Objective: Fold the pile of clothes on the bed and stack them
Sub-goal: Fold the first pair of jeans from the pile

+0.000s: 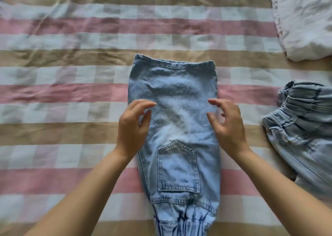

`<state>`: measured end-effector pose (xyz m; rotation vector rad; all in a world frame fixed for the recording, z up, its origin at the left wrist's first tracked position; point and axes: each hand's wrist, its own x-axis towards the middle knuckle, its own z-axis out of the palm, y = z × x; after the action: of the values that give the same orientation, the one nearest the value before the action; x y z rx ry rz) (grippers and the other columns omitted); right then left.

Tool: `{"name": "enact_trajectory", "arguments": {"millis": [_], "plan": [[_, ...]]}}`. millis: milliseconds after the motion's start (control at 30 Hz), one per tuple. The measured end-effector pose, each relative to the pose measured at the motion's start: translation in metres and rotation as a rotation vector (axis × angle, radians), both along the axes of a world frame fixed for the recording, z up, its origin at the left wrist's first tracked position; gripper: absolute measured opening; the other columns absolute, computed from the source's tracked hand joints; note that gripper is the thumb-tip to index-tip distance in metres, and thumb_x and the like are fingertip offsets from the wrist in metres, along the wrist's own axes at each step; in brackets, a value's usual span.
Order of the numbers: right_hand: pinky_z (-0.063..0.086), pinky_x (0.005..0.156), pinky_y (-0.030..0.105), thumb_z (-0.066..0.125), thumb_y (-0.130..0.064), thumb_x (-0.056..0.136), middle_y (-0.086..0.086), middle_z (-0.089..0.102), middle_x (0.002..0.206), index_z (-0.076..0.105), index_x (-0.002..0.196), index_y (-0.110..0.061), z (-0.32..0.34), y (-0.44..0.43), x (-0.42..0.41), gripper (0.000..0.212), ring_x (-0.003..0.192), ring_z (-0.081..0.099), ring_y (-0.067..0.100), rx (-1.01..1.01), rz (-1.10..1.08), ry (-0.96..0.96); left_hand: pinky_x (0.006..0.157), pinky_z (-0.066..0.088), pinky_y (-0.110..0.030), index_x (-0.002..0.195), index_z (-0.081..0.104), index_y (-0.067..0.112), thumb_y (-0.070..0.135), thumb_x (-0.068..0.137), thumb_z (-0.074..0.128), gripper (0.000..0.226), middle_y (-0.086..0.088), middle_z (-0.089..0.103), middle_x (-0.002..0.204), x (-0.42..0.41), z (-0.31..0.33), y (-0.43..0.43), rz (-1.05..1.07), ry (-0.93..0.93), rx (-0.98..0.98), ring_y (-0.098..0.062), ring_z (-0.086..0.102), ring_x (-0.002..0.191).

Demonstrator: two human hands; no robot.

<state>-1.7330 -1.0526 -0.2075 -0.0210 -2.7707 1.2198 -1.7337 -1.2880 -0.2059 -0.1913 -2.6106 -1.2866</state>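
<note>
Folded light-blue jeans (174,120) mid-bed on checked sheet (62,73). Left hand (133,127), right hand (227,126) over side edges, both loosely open, gripping nothing. Second denim garment (301,127) at right edge.

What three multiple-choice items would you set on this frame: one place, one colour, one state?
1. Where does the other denim clothing lie relative to the centre jeans?
A. To their right
B. To their left
C. On top of them

2. What colours are the bands of the checked sheet?
A. Green and black
B. Plain navy
C. Pink, tan and white

3. How are the left hand and right hand?
A. Both clenched on lifted cloth
B. Both open, one at each long edge of the jeans
C. One out of view

Key: 1 A, it sits at the frame's right edge, apart from the jeans. 2 C, those three bands repeat across the bed. 3 B, the fingers are loosely spread and the jeans lie flat.
</note>
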Motion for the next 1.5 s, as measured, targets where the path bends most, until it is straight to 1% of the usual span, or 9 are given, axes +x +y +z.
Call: {"name": "enact_trajectory", "arguments": {"millis": [167,333,500,633,833,1000,1167,1300,1500], "plan": [[0.042,0.087,0.021,0.056,-0.012,0.085,0.004,0.063,0.096,0.068,0.096,-0.006,0.006,-0.002,0.130,0.018,0.097,0.052,0.013,-0.020,0.191,-0.054,0.081,0.049,-0.019,0.087,0.070,-0.001,-0.003,0.084,0.056,0.014,-0.010,0.067,0.089,0.114,0.003,0.011,-0.286,-0.142,0.021,-0.012,0.061,0.088],[0.047,0.076,0.037,0.054,-0.011,0.087,0.007,0.068,0.088,0.073,0.082,-0.005,-0.002,0.009,0.190,0.020,0.093,0.057,0.023,0.155,0.364,0.096,0.077,0.051,-0.033,0.082,0.071,-0.002,0.011,0.096,0.044,0.033,-0.012,0.068,0.090,0.171,-0.001,0.006,-0.482,-0.127,-0.098,-0.027,0.062,0.084],[0.047,0.089,0.044,0.045,-0.011,0.090,0.010,0.068,0.108,0.070,0.101,-0.007,-0.025,0.026,0.203,0.028,0.110,0.059,0.030,0.260,0.539,0.118,0.092,0.049,-0.044,0.094,0.071,-0.002,-0.001,0.092,0.038,0.033,-0.019,0.065,0.109,0.182,-0.016,-0.009,-0.581,-0.095,-0.268,-0.037,0.062,0.102],[0.036,0.097,0.047,0.067,-0.021,0.071,0.011,0.062,0.122,0.048,0.119,-0.020,-0.041,0.030,0.204,0.051,0.122,0.044,0.025,0.455,0.598,0.103,0.093,0.047,-0.053,0.106,0.068,-0.001,-0.008,0.078,0.052,0.033,-0.021,0.062,0.116,0.182,-0.028,-0.013,-0.636,-0.019,-0.406,-0.041,0.058,0.109],[0.016,0.109,0.040,0.038,-0.024,0.098,0.004,0.070,0.102,0.049,0.106,-0.021,-0.037,0.017,0.188,0.014,0.110,0.050,0.016,0.443,0.417,0.225,0.079,0.053,-0.039,0.115,0.059,0.011,0.009,0.085,0.054,0.031,-0.015,0.068,0.104,0.176,-0.026,-0.010,-0.482,0.062,-0.422,-0.030,0.062,0.097],[0.021,0.110,0.036,0.036,-0.038,0.098,0.001,0.067,0.084,0.048,0.104,-0.019,0.001,0.014,0.189,0.024,0.088,0.054,0.009,0.207,0.410,0.123,0.082,0.040,-0.033,0.116,0.047,0.012,0.032,0.099,0.032,0.030,-0.010,0.067,0.102,0.185,-0.003,-0.015,-0.431,-0.003,-0.302,-0.018,0.050,0.100],[0.024,0.110,0.019,0.051,-0.033,0.088,-0.024,0.049,0.105,0.044,0.120,-0.029,0.034,0.005,0.204,0.032,0.098,0.052,-0.003,-0.080,0.328,-0.057,0.080,0.042,-0.018,0.120,0.047,0.021,0.042,0.097,0.039,0.032,0.011,0.056,0.108,0.202,0.022,-0.010,-0.306,-0.232,0.117,-0.003,0.051,0.093],[0.041,0.090,0.010,0.051,-0.031,0.091,-0.019,0.057,0.114,0.049,0.119,-0.034,0.045,-0.010,0.154,0.029,0.106,0.052,-0.009,-0.299,0.089,-0.091,0.074,0.047,-0.022,0.114,0.051,0.030,0.032,0.092,0.042,0.024,0.009,0.060,0.103,0.151,0.032,0.010,-0.038,-0.253,0.310,-0.006,0.058,0.089],[0.041,0.100,0.031,0.047,-0.038,0.092,-0.001,0.055,0.121,0.050,0.126,-0.015,0.032,-0.030,0.038,0.041,0.113,0.052,0.012,-0.355,-0.070,-0.191,0.071,0.039,-0.009,0.109,0.056,0.008,0.020,0.097,0.042,0.022,0.013,0.056,0.089,0.029,0.013,0.033,0.245,-0.257,0.263,0.007,0.051,0.077]]}}
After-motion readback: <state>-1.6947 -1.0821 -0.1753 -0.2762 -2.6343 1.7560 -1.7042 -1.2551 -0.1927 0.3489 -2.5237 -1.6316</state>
